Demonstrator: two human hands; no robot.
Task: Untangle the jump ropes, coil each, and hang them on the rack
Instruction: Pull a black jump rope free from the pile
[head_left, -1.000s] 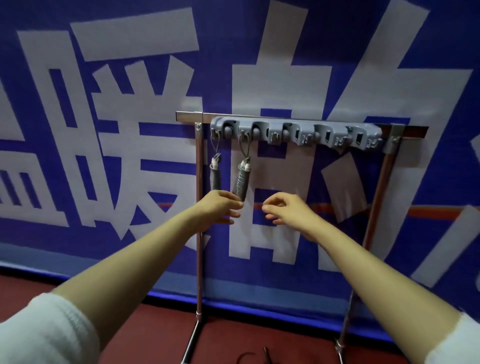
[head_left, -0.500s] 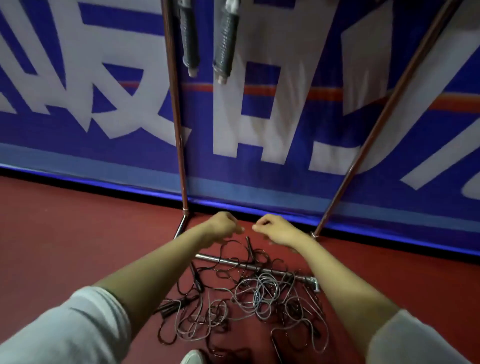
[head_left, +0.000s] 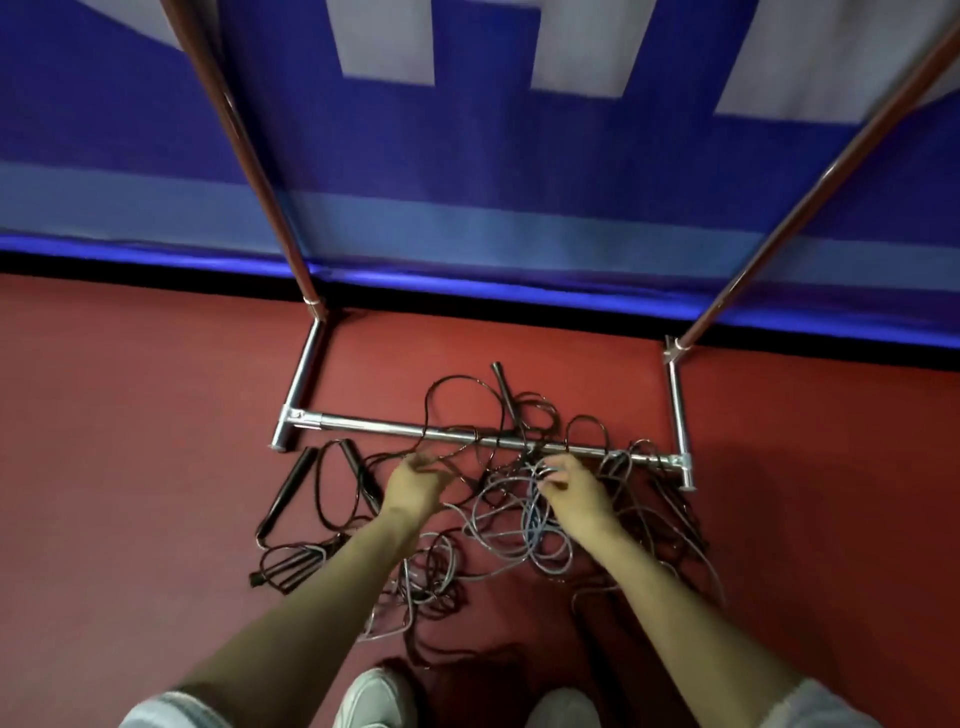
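Grey, black jump ropes (head_left: 543, 564) tangled; left hand (head_left: 413, 486), right hand (head_left: 574, 493) touching them.

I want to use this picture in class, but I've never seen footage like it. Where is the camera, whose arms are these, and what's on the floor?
The camera sits on a person's head, looking down, so the arms are their own; no machine is involved. The left hand and right hand reach into a tangle of jump ropes, grey and black, on the red floor. Each hand's fingers curl round strands, apparently gripping them. Black handles lie to the left. The shiny bar is the rack's foot, with rope draped over it. White shoes show at the bottom.
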